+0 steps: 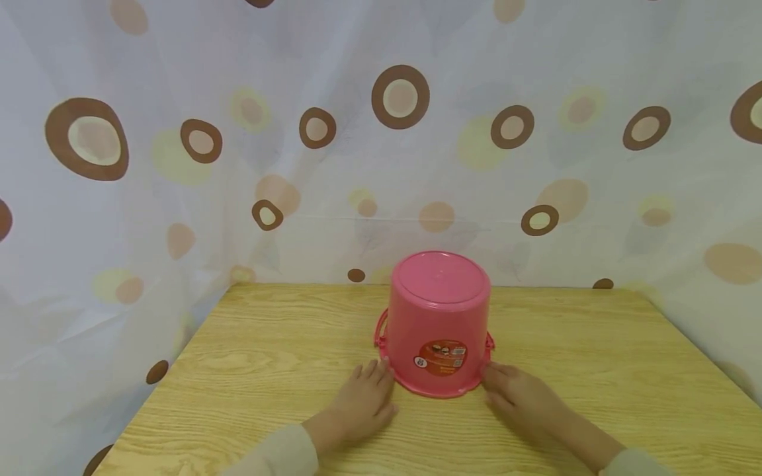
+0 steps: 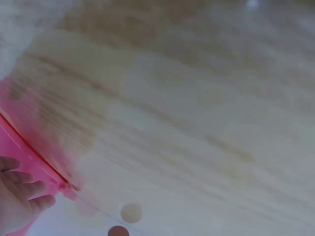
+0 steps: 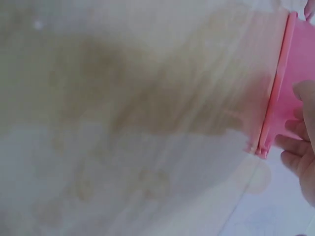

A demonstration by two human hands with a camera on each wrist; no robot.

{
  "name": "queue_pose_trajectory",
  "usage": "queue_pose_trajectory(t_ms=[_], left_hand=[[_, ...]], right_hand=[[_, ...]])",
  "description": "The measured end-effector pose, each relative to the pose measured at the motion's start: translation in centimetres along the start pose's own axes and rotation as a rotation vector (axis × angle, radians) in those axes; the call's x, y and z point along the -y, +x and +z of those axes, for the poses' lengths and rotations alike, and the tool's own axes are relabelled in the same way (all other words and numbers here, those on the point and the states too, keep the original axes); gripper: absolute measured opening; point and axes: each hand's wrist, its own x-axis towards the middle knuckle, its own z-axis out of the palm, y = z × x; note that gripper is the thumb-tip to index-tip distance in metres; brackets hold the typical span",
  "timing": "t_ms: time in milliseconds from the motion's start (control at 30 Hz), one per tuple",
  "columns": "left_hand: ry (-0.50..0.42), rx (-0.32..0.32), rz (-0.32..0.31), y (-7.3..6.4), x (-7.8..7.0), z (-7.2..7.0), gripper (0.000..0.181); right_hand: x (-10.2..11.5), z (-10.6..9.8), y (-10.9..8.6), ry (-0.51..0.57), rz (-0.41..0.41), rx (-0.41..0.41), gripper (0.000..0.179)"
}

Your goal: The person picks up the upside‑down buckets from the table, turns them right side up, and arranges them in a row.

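Note:
A pink plastic bucket (image 1: 439,330) stands upside down, its base up and its rim down on the wooden table (image 1: 286,344). A red-orange label (image 1: 443,357) is on its near side, and part of its pink handle (image 1: 381,327) shows at the left. My left hand (image 1: 366,400) is at the left of the rim, fingertips touching or very near it, fingers loosely extended. At the right of the rim is my right hand (image 1: 524,396), its fingers relaxed against or just beside the bucket. Both wrist views show fingers (image 2: 24,189) in front of pink plastic. What lies under the bucket is hidden.
A white curtain (image 1: 333,172) with brown and beige spots hangs behind the table and along both sides. Its lower edge meets the table's back edge, a little behind the bucket. Light sleeves (image 1: 280,453) cover my forearms.

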Motion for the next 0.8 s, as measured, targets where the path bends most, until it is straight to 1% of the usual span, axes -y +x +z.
queue_pose_trajectory(t_ms=[100, 133, 167, 200, 233, 300, 400, 467, 567, 700, 800], left_hand=[[0.066, -0.086, 0.005, 0.5, 0.6, -0.1, 0.049], [0.09, -0.105, 0.002, 0.7, 0.9, -0.2, 0.048], [0.111, -0.122, -0.003, 0.9, 1.1, -0.2, 0.047], [0.121, -0.127, -0.011, 1.1, 1.3, -0.3, 0.047], [0.124, -0.12, -0.02, 1.2, 1.6, -0.3, 0.048], [0.135, -0.11, -0.031, 1.4, 1.9, -0.3, 0.052], [0.12, -0.094, -0.036, 1.5, 2.3, -0.2, 0.059], [0.106, -0.087, -0.035, 1.5, 2.5, -0.1, 0.062], [0.057, -0.06, -0.037, 1.6, 2.9, -0.1, 0.065], [-0.016, -0.029, -0.038, 1.8, 3.4, -0.1, 0.066], [-0.053, -0.014, -0.051, 2.0, 3.7, 0.0, 0.068]], right_hand=[[-1.1, 0.2, 0.3, -0.038, -0.101, -0.126, 0.036], [-1.5, 0.2, 0.4, -0.055, -0.125, -0.156, 0.036], [-1.8, 0.2, 0.5, -0.061, -0.137, -0.177, 0.038], [-2.1, 0.3, 0.6, -0.07, -0.143, -0.187, 0.038], [-2.2, 0.2, 0.6, -0.077, -0.129, -0.186, 0.039], [-2.5, 0.1, 0.5, -0.086, -0.089, -0.157, 0.043], [-2.8, -0.1, 0.4, -0.088, 0.002, -0.09, 0.054], [-3.1, -0.2, 0.4, -0.067, 0.055, -0.045, 0.059], [-3.3, -0.4, 0.4, -0.02, 0.12, 0.006, 0.062], [-3.4, -0.4, 0.5, 0.03, 0.168, 0.049, 0.065], [-3.4, -0.3, 0.6, 0.057, 0.177, 0.067, 0.069]])
